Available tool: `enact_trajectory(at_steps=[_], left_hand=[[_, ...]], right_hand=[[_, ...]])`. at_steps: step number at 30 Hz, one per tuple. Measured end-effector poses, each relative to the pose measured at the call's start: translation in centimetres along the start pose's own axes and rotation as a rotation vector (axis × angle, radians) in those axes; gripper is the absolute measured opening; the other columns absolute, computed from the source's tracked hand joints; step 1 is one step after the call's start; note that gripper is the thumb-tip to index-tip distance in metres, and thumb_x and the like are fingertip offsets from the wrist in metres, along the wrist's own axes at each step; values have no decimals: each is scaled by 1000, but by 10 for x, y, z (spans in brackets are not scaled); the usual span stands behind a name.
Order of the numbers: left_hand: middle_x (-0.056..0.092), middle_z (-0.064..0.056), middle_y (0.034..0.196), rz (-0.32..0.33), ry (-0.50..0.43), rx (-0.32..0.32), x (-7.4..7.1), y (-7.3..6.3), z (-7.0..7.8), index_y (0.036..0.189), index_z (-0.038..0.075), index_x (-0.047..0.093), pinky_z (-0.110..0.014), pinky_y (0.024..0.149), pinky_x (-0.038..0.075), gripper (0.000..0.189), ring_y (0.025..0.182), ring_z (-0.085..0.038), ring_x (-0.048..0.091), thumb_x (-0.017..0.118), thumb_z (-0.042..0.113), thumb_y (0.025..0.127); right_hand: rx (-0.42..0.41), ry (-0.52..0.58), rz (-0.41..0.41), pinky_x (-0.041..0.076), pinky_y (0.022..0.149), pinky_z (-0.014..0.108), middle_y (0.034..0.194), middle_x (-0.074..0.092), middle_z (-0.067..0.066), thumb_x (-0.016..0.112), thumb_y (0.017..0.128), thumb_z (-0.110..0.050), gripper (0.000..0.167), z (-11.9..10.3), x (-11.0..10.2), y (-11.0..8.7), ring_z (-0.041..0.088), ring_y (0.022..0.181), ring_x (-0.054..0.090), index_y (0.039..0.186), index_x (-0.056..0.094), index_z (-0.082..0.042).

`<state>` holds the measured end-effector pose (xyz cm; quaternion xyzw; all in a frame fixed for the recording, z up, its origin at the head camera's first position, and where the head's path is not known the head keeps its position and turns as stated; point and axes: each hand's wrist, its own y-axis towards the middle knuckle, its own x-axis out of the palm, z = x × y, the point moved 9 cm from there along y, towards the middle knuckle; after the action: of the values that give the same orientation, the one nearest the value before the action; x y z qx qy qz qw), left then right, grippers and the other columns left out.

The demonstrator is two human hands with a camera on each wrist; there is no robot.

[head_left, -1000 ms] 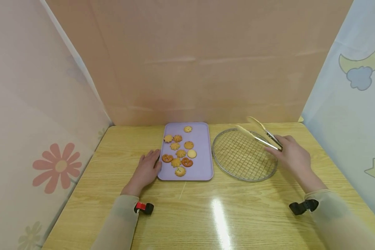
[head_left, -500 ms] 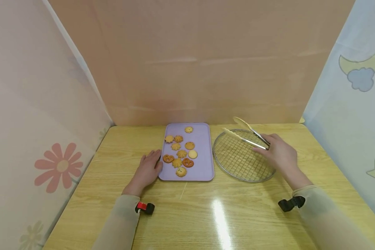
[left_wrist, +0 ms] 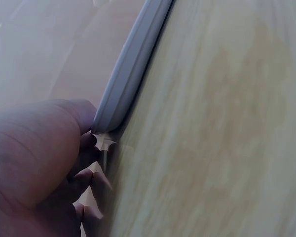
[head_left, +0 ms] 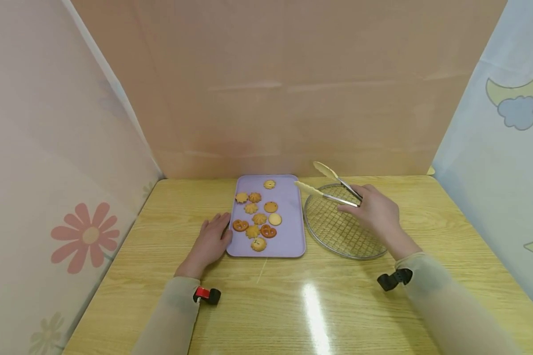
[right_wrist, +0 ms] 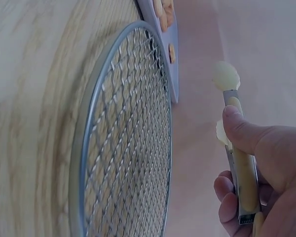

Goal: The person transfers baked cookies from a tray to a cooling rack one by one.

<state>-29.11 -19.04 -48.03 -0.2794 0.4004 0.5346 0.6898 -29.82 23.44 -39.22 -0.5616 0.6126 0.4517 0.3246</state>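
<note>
My right hand [head_left: 377,211] grips a pair of metal tongs [head_left: 336,198] with cream-coloured tips, raised over the far left of the round wire rack [head_left: 344,229]. The two tongs arms are spread apart, nothing between them; one tip overlaps the tray's right edge in the head view. In the right wrist view my thumb presses along the tongs [right_wrist: 245,182] with the fingers curled round the other side. My left hand [head_left: 210,241] rests on the table against the left edge of a lilac tray [head_left: 288,244]; its thumb touches the tray rim [left_wrist: 121,84] near the front corner.
On the tray lie several cookies [head_left: 259,219], among them two pretzel-shaped ones [head_left: 268,231] and a plain round one [head_left: 275,219]. The rack lies just right of the tray on the wooden table [head_left: 266,305]. A tan backdrop [head_left: 293,88] stands behind, with printed side walls left and right.
My right hand has moved left with the spread tongs, from over the rack's right side to the tray's right edge. The left hand, tray and cookies have kept their places.
</note>
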Motion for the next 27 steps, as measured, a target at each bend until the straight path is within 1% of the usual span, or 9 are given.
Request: enact_trajectory(at_steps=[5, 8, 9, 12, 15, 18, 22, 23, 27], left_hand=[[40, -21, 173, -17, 0, -14, 2, 1, -3, 168, -3, 40, -62, 135, 8, 60, 165, -42, 26, 55, 21, 115], [41, -22, 172, -9, -8, -8, 2, 1, -3, 167, -4, 41, -63, 134, 9, 59, 165, -43, 27, 55, 19, 115], [43, -23, 171, 4, -7, 8, 3, 2, -5, 167, -5, 41, -64, 134, 10, 59, 164, -43, 28, 54, 20, 115], [45, -25, 170, 21, -14, 23, 2, 1, -3, 165, -6, 43, -66, 133, 12, 58, 163, -45, 31, 55, 19, 114], [45, -25, 169, 31, -19, 30, 0, 0, -2, 164, -7, 44, -66, 133, 12, 58, 162, -46, 31, 55, 18, 113], [45, -26, 169, 32, -16, 29, 0, -1, -2, 164, -8, 44, -67, 133, 13, 58, 162, -46, 32, 56, 18, 113], [45, -25, 169, 24, -1, 20, 2, 0, -5, 165, -7, 43, -66, 133, 12, 58, 163, -45, 31, 55, 18, 114], [44, -24, 170, 15, -1, 10, 1, 0, -3, 165, -6, 43, -66, 134, 12, 58, 163, -45, 30, 56, 17, 113], [44, -24, 170, 14, 3, 14, 1, 0, -3, 165, -7, 43, -65, 134, 11, 58, 163, -44, 30, 57, 16, 113]], right_hand=[[-31, 12, -33, 58, 74, 59, 140, 69, 21, 87, 92, -56, 79, -17, 7, 7, 37, 100, 74, 154, 65, -12], [-47, 8, -37, 58, 74, 56, 140, 70, 20, 87, 92, -55, 76, -27, 10, 12, 36, 100, 74, 151, 68, -13], [-51, 1, -34, 58, 72, 55, 139, 71, 19, 88, 92, -55, 74, -29, 11, 14, 35, 99, 74, 150, 69, -14], [-72, -22, -15, 56, 68, 50, 135, 74, 17, 89, 91, -53, 71, -37, 14, 19, 34, 95, 75, 147, 72, -13], [-96, -40, -5, 53, 64, 47, 127, 77, 15, 91, 89, -50, 68, -46, 19, 24, 31, 86, 72, 143, 75, -12], [-111, -49, -18, 52, 65, 46, 122, 77, 13, 91, 89, -50, 67, -53, 26, 29, 28, 82, 69, 143, 75, -12], [-95, -68, -47, 52, 66, 47, 123, 76, 12, 89, 92, -51, 67, -56, 36, 36, 29, 83, 69, 145, 74, -14], [-89, -76, -52, 52, 65, 47, 123, 76, 12, 89, 92, -51, 67, -56, 38, 38, 29, 83, 69, 145, 74, -14], [-83, -98, -58, 53, 65, 48, 120, 76, 9, 88, 92, -53, 66, -57, 45, 45, 29, 81, 69, 145, 74, -16]])
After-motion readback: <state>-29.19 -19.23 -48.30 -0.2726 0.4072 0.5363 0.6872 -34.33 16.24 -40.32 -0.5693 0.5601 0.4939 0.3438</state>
